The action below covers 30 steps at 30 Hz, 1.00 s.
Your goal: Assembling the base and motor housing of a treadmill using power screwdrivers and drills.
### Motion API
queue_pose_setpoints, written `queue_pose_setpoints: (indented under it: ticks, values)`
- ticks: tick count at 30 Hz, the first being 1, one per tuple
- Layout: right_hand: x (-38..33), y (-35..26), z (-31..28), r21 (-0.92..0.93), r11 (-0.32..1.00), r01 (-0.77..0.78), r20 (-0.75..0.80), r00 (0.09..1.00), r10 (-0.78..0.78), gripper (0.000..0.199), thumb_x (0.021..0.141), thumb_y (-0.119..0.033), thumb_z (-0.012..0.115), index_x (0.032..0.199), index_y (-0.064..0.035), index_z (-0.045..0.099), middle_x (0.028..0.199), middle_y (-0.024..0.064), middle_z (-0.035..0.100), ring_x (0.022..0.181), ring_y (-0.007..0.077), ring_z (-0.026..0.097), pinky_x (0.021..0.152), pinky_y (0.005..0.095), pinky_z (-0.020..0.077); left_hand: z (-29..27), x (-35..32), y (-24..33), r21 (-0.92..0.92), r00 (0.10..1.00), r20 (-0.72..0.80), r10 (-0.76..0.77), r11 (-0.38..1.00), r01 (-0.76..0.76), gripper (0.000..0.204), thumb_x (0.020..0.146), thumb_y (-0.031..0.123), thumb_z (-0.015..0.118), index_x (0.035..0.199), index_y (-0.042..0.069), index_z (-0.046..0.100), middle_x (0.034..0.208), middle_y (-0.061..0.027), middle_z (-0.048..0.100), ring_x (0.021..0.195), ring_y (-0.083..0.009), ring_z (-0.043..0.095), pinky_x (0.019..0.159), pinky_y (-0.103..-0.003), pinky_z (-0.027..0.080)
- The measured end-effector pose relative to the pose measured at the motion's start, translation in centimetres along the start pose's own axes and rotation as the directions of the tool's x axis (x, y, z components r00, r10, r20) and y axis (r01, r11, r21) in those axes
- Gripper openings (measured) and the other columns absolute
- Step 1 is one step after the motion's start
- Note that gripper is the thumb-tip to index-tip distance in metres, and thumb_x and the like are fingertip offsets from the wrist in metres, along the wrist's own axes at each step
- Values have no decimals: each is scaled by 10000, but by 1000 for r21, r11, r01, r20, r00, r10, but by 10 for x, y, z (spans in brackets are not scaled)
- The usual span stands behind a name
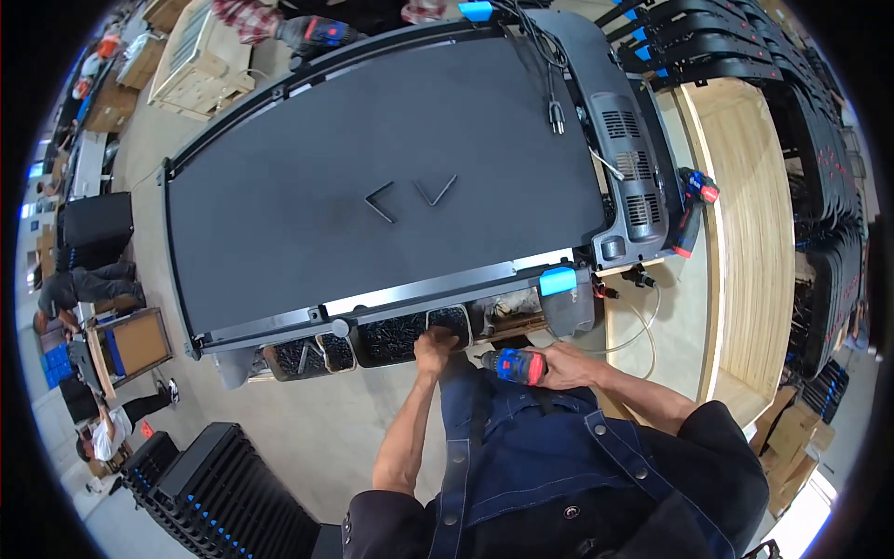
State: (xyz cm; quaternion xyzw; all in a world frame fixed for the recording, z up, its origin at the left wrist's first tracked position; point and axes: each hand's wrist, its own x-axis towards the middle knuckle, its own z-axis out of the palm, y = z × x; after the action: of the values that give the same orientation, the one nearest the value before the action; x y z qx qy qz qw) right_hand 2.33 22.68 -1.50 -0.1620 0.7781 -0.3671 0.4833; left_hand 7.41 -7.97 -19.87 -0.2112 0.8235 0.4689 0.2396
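Observation:
My right hand (566, 365) is closed round the grip of a blue, black and red cordless drill (512, 365), held before my waist with its nose to the left. My left hand (433, 352) reaches to the black parts bin (389, 360), its fingers curled at the compartment of small dark fasteners (449, 320). What those fingers hold, if anything, is too small to make out. Just beyond the bins lies a treadmill deck (307, 224) with a grey motor cover (633, 168) at its right end. Two L-shaped black hex keys (380, 202) rest on its belt.
A second drill (691, 210) lies beside the motor cover, near a wooden crate (740, 224). A power cord (549, 84) rests on the deck. Across it, another person's sleeve (250, 20) shows by a drill (326, 33). Stacked black frames (219, 484) stand behind my left side.

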Motion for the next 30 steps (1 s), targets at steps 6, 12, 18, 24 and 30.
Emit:
queue_pose_setpoints:
  ticks: [6, 12, 18, 24, 30]
  values:
    - [2, -28, -4, 111, 979, 169, -14, 986, -168, 454, 788, -165, 787, 1189, -13, 637, 908, 220, 718, 824, 386, 705, 764, 436, 556, 6, -10, -46, -299, 965, -215, -151, 951, 83, 223, 838, -18, 792, 1049, -25, 719, 899, -77, 739, 819, -141, 695, 706, -315, 599]
    - [-10, -36, -14, 70, 985, 160, -154, 977, -147, 401, 774, -164, 808, 1090, 30, 657, 921, 157, 738, 796, 224, 688, 803, 375, 571, -19, -45, 22, -941, 962, 37, -270, 315, 124, 199, 931, 28, 739, 1124, 53, 696, 999, -57, 729, 867, -190, 715, 759, -314, 624]
    - [-9, -71, -23, 247, 944, 218, -189, 967, -173, 413, 770, -226, 835, 1042, 42, 677, 861, 131, 717, 775, 194, 657, 819, 363, 556, -56, -108, 103, -979, 992, 125, -34, -165, 118, 199, 977, 143, 699, 1168, 93, 678, 1032, -55, 737, 955, -180, 722, 847, -285, 626]
    - [-6, -82, -24, 322, 913, 251, -232, 956, -182, 445, 761, -192, 851, 1109, 21, 672, 958, 88, 722, 870, 155, 650, 862, 345, 550, -71, -113, 112, -982, 996, 87, 4, -170, 86, 181, 974, 111, 702, 1145, 63, 667, 1049, -74, 723, 948, -189, 716, 858, -290, 633]
    - [-6, -87, -29, 286, 904, 318, -275, 931, -240, 444, 762, -174, 846, 1120, 16, 665, 992, 93, 729, 897, 160, 659, 876, 352, 553, -85, -120, 142, -994, 995, -72, -68, 83, -66, 239, 969, 119, 720, 1158, -10, 650, 1015, -102, 707, 948, -194, 710, 815, -264, 613]
